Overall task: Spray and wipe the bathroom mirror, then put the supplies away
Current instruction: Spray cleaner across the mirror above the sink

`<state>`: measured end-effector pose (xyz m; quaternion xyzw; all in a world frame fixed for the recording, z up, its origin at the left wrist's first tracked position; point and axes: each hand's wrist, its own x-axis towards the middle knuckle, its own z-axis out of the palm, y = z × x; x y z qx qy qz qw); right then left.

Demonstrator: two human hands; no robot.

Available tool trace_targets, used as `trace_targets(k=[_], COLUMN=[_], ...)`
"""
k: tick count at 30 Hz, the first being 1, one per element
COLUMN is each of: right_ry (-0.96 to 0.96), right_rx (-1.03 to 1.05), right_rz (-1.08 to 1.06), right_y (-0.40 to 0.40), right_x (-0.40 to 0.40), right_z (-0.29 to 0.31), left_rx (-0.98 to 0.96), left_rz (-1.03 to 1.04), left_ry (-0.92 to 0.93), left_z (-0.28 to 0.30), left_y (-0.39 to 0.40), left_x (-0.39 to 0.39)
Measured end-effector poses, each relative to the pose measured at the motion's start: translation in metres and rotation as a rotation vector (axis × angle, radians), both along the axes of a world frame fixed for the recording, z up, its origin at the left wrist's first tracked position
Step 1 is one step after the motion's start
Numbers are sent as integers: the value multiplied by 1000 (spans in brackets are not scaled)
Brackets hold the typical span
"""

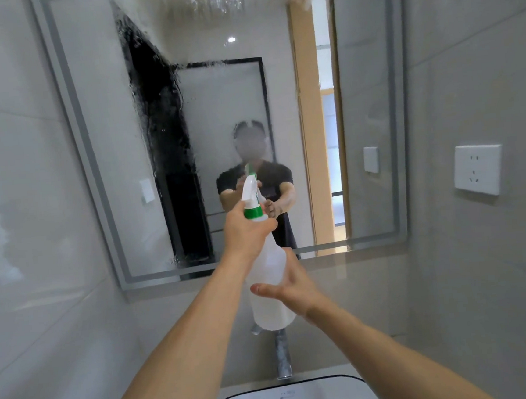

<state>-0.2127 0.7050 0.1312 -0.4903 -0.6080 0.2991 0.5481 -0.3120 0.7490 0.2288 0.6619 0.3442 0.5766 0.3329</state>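
Note:
A white translucent spray bottle (269,272) with a green collar and white trigger head is held up in front of the bathroom mirror (364,63), nozzle toward the glass. My left hand (245,232) grips its neck just below the green collar. My right hand (290,287) cups the lower body of the bottle from the right, thumb across the front. The mirror is wet: droplets and streaks cover its upper and left parts. No cloth is in view.
A chrome tap (282,356) rises behind a white washbasin (304,396) directly below the bottle. A white wall socket (477,169) sits on the tiled wall right of the mirror. Grey tiled walls close in on both sides.

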Motion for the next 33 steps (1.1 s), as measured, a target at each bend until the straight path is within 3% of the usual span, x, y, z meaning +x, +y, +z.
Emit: trace_targets(k=[33], right_ry=[98], right_rx=[-66], right_rz=[-219], right_y=[-61], right_x=[116], right_z=[-6], left_rx=[-43], left_rz=[-273], left_ry=[32], left_z=[-4], left_y=[-31], left_x=[133])
